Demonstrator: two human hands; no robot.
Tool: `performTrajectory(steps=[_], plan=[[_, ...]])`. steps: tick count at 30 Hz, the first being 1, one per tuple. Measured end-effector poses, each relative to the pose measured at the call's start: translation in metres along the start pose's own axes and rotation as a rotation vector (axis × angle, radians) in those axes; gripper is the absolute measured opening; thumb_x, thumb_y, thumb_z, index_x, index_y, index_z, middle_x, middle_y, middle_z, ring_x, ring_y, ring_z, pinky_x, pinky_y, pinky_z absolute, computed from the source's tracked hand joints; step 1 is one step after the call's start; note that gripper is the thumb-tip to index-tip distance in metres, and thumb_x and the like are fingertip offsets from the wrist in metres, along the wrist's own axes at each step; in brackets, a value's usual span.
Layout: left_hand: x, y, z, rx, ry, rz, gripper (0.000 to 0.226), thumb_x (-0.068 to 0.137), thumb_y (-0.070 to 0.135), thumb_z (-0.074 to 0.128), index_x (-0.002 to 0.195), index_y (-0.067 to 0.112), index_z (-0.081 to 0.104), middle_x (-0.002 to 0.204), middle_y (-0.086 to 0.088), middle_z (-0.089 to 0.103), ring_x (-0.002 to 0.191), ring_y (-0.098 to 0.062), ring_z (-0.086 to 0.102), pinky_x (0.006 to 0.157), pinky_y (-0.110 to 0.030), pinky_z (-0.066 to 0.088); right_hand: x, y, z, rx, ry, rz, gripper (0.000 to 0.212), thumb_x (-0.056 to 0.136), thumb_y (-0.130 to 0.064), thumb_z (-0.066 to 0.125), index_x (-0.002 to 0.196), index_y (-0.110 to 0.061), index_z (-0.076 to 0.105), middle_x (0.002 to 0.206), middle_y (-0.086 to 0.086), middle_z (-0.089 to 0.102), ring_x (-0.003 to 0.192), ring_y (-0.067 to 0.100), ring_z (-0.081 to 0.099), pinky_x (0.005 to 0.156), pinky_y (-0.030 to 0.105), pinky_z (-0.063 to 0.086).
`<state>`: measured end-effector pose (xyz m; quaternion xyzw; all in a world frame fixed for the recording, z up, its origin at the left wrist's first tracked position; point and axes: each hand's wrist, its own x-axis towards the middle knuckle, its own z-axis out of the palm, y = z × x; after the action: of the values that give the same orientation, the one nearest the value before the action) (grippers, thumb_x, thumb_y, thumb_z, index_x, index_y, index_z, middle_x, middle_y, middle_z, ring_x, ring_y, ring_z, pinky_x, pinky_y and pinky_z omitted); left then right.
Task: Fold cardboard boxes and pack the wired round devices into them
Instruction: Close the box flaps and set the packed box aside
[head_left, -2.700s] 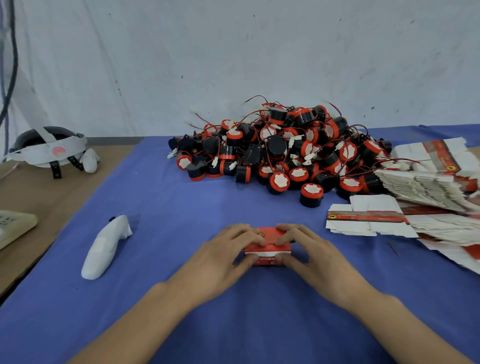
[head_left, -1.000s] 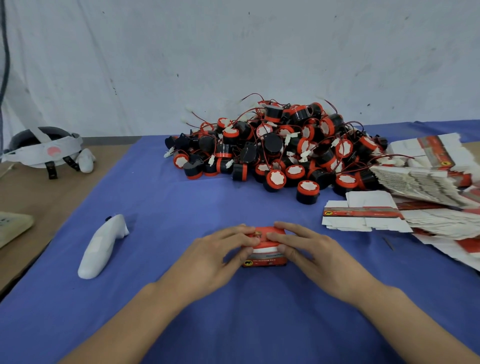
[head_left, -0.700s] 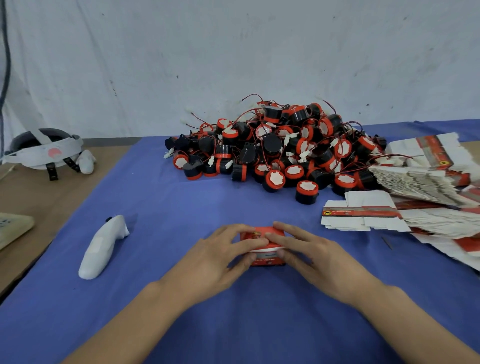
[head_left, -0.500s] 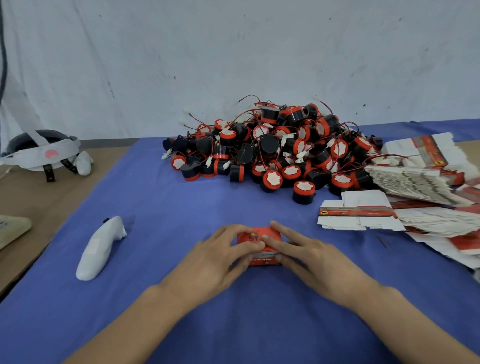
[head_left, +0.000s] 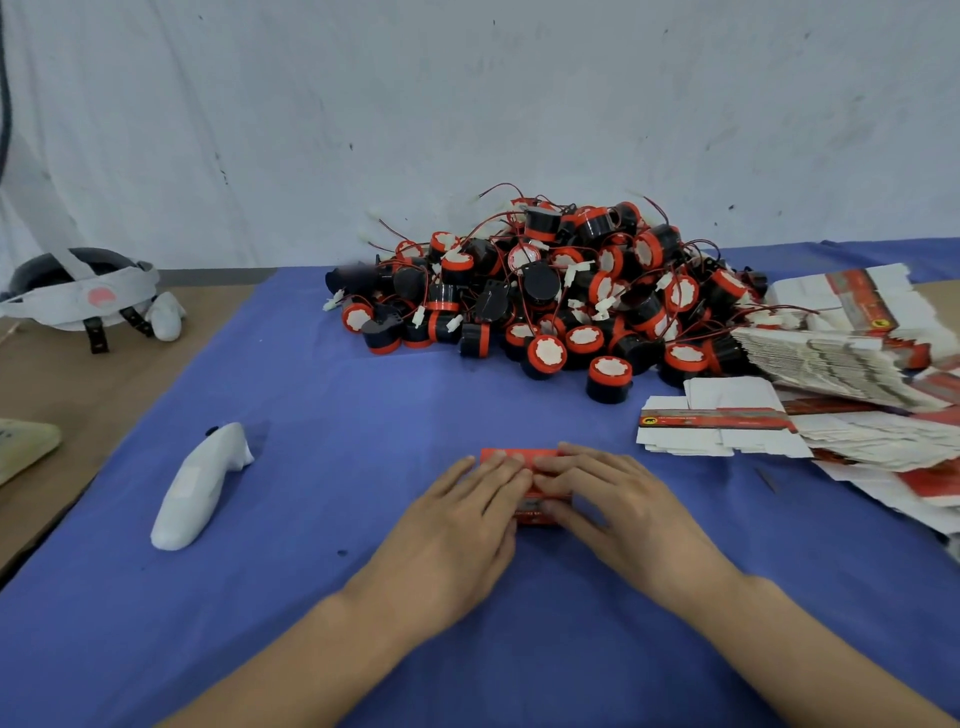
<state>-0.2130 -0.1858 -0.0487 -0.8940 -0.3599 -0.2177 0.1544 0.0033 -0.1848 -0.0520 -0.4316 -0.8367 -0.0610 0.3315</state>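
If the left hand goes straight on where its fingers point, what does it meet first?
The left hand touches the red box now; beyond it, probably the pile of round devices, though depth is unclear.

My left hand (head_left: 462, 525) and right hand (head_left: 628, 512) press flat on the red box (head_left: 537, 513) on the table (head_left: 363, 519), fingers (head_left: 498, 470) meeting over its top. Devices (head_left: 545, 296) lie piled beyond, with flat boxes (head_left: 831, 364) at the right.

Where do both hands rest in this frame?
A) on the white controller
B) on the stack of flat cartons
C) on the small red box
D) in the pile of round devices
C: the left hand and right hand both lie flat on the red box.
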Motion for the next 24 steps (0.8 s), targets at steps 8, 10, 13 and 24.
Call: performTrajectory(steps=[8, 10, 13, 24], plan=[[-0.015, -0.012, -0.012, -0.153, -0.032, -0.117, 0.042, 0.097, 0.031, 0.042, 0.134, 0.022, 0.06, 0.139, 0.012, 0.058, 0.126, -0.007, 0.055, 0.105, -0.026, 0.044, 0.0, -0.003, -0.004, 0.109, 0.006, 0.085, 0.02, 0.089, -0.035, 0.068, 0.097, -0.018, 0.074, 0.111, -0.008, 0.069, 0.1, 0.015, 0.068, 0.079, 0.036, 0.059], [-0.013, -0.012, -0.015, -0.408, -0.012, -0.333, 0.031, 0.101, 0.036, 0.041, 0.122, 0.032, 0.063, 0.131, 0.023, 0.059, 0.117, 0.005, 0.055, 0.097, -0.016, 0.044, -0.001, -0.003, -0.004, 0.171, -0.05, 0.164, 0.016, 0.091, -0.036, 0.069, 0.098, -0.022, 0.072, 0.116, -0.014, 0.062, 0.096, 0.011, 0.065, 0.077, 0.035, 0.058], [-0.003, -0.02, -0.017, -0.787, 0.034, -0.783, 0.019, 0.099, 0.046, 0.047, 0.099, 0.033, 0.061, 0.108, 0.019, 0.063, 0.091, 0.008, 0.059, 0.074, -0.007, 0.044, -0.003, 0.0, -0.004, 0.239, -0.148, 0.298, 0.005, 0.092, -0.043, 0.066, 0.096, -0.042, 0.063, 0.132, -0.026, 0.045, 0.094, 0.003, 0.061, 0.079, 0.021, 0.051], [0.03, 0.004, -0.006, -0.927, -0.157, -0.853, 0.036, 0.091, 0.052, 0.062, 0.117, 0.031, 0.049, 0.119, 0.007, 0.056, 0.101, -0.002, 0.059, 0.081, -0.016, 0.048, 0.0, -0.014, -0.002, 0.783, -0.084, 0.606, 0.052, 0.091, -0.022, 0.073, 0.13, -0.045, 0.046, 0.129, -0.023, 0.054, 0.115, -0.008, 0.057, 0.086, 0.013, 0.05]])
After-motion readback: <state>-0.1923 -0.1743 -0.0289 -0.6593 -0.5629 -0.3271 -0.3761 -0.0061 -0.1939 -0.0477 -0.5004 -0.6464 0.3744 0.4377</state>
